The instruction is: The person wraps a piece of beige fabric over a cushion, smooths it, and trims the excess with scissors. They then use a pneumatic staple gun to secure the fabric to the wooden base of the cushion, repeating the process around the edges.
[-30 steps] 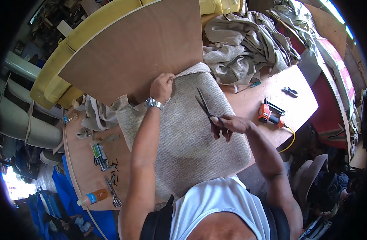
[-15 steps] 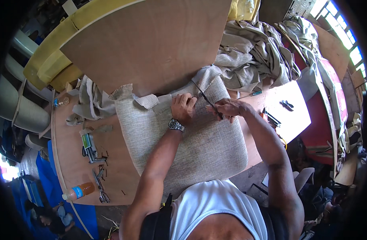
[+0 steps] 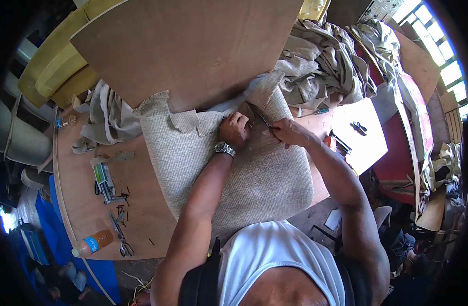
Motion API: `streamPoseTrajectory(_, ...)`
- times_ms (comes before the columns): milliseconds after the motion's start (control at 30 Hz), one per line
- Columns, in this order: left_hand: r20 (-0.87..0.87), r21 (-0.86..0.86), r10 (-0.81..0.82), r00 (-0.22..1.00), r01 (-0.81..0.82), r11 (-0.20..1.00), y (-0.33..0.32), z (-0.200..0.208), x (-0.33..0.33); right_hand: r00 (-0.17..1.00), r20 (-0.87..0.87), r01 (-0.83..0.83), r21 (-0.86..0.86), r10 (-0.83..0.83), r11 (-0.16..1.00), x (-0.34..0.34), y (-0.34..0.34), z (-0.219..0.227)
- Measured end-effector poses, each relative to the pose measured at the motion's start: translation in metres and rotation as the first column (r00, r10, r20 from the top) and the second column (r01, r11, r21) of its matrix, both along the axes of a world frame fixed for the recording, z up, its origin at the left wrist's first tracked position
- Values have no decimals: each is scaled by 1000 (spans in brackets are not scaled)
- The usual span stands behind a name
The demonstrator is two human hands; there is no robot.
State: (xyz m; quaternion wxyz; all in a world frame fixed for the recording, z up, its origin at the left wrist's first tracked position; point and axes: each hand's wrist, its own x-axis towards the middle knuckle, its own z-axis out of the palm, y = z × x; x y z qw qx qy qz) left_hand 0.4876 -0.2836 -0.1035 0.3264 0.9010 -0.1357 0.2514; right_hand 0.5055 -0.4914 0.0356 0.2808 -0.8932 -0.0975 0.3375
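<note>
A large piece of beige woven fabric (image 3: 254, 178) lies over the wooden table in front of me, its far edge against a big brown plywood board (image 3: 193, 46). My left hand (image 3: 234, 130), with a wristwatch, presses down on the fabric near that far edge. My right hand (image 3: 290, 131) holds scissors (image 3: 259, 116) whose blades point toward the left hand, at the fabric's edge.
A pile of crumpled beige fabric (image 3: 331, 66) lies at the back right. On the table at the left are a staple gun (image 3: 105, 186), pliers (image 3: 119, 234), loose staples and a bottle of orange drink (image 3: 91, 244). An orange tool (image 3: 333, 143) sits at the right.
My view has shifted and the board and fabric now sit lower and nearer. Both hands have come together at the fabric's far edge, the right bringing the scissors up beside the left hand.
</note>
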Motion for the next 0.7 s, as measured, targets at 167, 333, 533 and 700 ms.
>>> streamPoseTrajectory(167, -77, 10, 1, 997, 0, 1000, 3, 4, 0, 999, -40, 0, -91, -4, 996, 5, 16, 18)
streamPoseTrajectory(333, -174, 80, 108, 979, -95, 992, 0, 14, 13, 1000, 16, -4, -59, 5, 998, -1, 6, 17)
streamPoseTrajectory(533, -96, 46, 114, 989, -110, 993, 9, -3, 41, 1000, -8, 9, -22, -9, 1000, -30, -38, 43)
streamPoseTrajectory(700, -70, -63, 230, 971, -234, 970, 6, 50, 43, 993, -108, 44, 43, -39, 998, -45, -83, 57)
